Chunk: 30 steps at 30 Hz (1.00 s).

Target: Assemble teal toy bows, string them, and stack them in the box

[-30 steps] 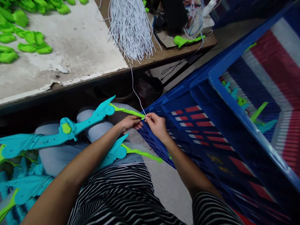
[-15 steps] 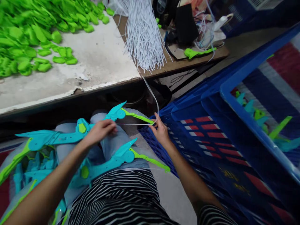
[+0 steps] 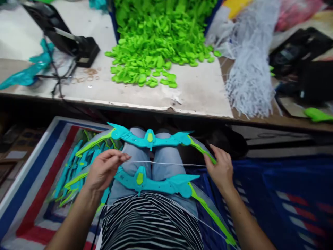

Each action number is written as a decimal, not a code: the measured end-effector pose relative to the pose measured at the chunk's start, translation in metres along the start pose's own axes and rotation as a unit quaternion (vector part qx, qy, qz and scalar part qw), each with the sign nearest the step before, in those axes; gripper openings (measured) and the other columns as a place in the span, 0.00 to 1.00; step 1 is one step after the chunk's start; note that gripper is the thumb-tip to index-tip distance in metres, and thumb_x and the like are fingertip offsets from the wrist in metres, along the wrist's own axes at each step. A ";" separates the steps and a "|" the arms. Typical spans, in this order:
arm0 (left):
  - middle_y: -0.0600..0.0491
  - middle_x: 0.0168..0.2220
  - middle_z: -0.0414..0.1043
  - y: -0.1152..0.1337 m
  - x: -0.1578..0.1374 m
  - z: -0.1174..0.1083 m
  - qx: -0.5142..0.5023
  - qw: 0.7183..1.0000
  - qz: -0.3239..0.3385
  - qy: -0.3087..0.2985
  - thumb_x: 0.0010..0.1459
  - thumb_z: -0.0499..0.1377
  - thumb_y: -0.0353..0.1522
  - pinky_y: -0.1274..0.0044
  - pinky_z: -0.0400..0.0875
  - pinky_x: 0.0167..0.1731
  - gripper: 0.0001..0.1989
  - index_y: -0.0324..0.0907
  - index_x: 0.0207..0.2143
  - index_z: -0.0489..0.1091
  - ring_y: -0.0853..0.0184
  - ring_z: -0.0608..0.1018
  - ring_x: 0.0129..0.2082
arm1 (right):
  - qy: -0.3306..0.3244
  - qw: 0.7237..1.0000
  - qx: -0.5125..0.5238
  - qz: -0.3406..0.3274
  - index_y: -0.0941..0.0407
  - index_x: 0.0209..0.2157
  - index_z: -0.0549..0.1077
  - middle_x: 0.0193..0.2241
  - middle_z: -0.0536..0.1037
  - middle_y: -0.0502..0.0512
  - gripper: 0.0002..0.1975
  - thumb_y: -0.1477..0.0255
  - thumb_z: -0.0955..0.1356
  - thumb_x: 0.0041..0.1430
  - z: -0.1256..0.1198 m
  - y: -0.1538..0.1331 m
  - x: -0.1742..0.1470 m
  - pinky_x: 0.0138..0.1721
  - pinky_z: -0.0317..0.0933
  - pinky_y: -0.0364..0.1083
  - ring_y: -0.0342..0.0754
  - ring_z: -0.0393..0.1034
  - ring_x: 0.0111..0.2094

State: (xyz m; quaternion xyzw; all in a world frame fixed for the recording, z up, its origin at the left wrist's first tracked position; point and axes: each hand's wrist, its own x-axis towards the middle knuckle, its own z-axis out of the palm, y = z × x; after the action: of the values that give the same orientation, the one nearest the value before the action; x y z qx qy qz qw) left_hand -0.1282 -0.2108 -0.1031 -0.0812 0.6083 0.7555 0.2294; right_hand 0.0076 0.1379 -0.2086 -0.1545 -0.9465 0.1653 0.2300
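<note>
A turquoise toy bow with lime-green limbs lies across my knees. My left hand is closed in a pinch on one end of a white string, left of the bow's middle. The string runs to the bow's right tip, where my right hand grips the green limb between thumb and fingers. Its exact fastening there is hidden by the hand. Nearer my body, a second toy bow rests on my lap with its string along my striped shirt.
Green plastic pieces are heaped on the worktable. A bundle of white strings hangs at its edge. A black stand is back left. More bows fill a striped-lined container at left; a blue crate stands right.
The view has swung left. My left hand has drawn the string leftward along the bow, so a longer stretch spans between my hands. My right hand stays at the right tip.
</note>
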 end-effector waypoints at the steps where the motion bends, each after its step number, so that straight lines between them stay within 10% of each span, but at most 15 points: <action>1: 0.55 0.22 0.76 -0.005 -0.001 0.006 -0.005 1.000 -0.011 0.010 0.33 0.72 0.43 0.63 0.73 0.44 0.19 0.41 0.25 0.73 0.62 0.79 0.30 | -0.005 0.999 0.021 -0.049 0.55 0.52 0.68 0.43 0.75 0.62 0.18 0.66 0.62 0.61 0.010 -0.026 0.016 0.48 0.61 0.56 0.56 0.67 0.46; 5: 0.51 0.23 0.77 -0.013 -0.003 0.018 -0.032 0.997 -0.063 -0.024 0.33 0.72 0.41 0.67 0.74 0.38 0.21 0.38 0.29 0.75 0.61 0.80 0.27 | -0.141 0.955 0.090 -0.245 0.56 0.53 0.68 0.47 0.72 0.64 0.19 0.66 0.64 0.61 0.067 -0.149 0.059 0.50 0.61 0.55 0.57 0.64 0.49; 9: 0.50 0.21 0.76 -0.014 -0.004 0.007 -0.041 0.989 -0.097 -0.104 0.38 0.71 0.41 0.70 0.73 0.33 0.19 0.36 0.29 0.76 0.61 0.79 0.26 | -0.300 0.918 0.022 -0.258 0.55 0.60 0.62 0.46 0.72 0.66 0.28 0.72 0.67 0.57 0.109 -0.216 0.080 0.46 0.62 0.56 0.59 0.66 0.47; 15: 0.52 0.18 0.72 -0.019 -0.007 -0.023 -0.076 0.979 -0.113 -0.151 0.41 0.70 0.40 0.76 0.70 0.26 0.17 0.36 0.25 0.73 0.66 0.77 0.23 | -0.468 0.832 0.196 -0.226 0.53 0.61 0.60 0.51 0.74 0.57 0.29 0.67 0.65 0.59 0.101 -0.181 0.123 0.50 0.63 0.52 0.54 0.70 0.47; 19: 0.60 0.14 0.65 -0.009 -0.001 -0.041 -0.164 0.986 -0.006 0.021 0.40 0.70 0.42 0.82 0.62 0.17 0.19 0.39 0.24 0.67 0.75 0.68 0.14 | -0.554 0.762 0.295 -0.162 0.55 0.57 0.67 0.53 0.72 0.55 0.27 0.60 0.65 0.58 0.100 -0.161 0.137 0.54 0.60 0.53 0.56 0.68 0.52; 23: 0.60 0.14 0.65 0.012 0.017 -0.061 -0.107 0.966 0.124 0.203 0.39 0.70 0.42 0.84 0.53 0.13 0.18 0.39 0.24 0.68 0.79 0.61 0.11 | -0.578 0.745 0.311 -0.120 0.55 0.56 0.67 0.53 0.72 0.54 0.29 0.56 0.66 0.55 0.103 -0.159 0.137 0.55 0.60 0.56 0.59 0.68 0.53; 30: 0.59 0.15 0.67 0.041 0.058 -0.065 0.047 0.943 0.209 0.253 0.45 0.64 0.37 0.83 0.54 0.14 0.10 0.38 0.24 0.71 0.77 0.63 0.13 | -0.573 0.748 0.322 -0.088 0.55 0.55 0.70 0.53 0.72 0.55 0.31 0.54 0.69 0.52 0.103 -0.162 0.136 0.58 0.57 0.58 0.61 0.66 0.54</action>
State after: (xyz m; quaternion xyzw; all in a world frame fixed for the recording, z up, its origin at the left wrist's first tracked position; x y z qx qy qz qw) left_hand -0.2079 -0.2650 -0.1062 -0.1294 0.6847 0.7114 -0.0918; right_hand -0.1928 0.0182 -0.1807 0.1367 -0.8008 0.4964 -0.3061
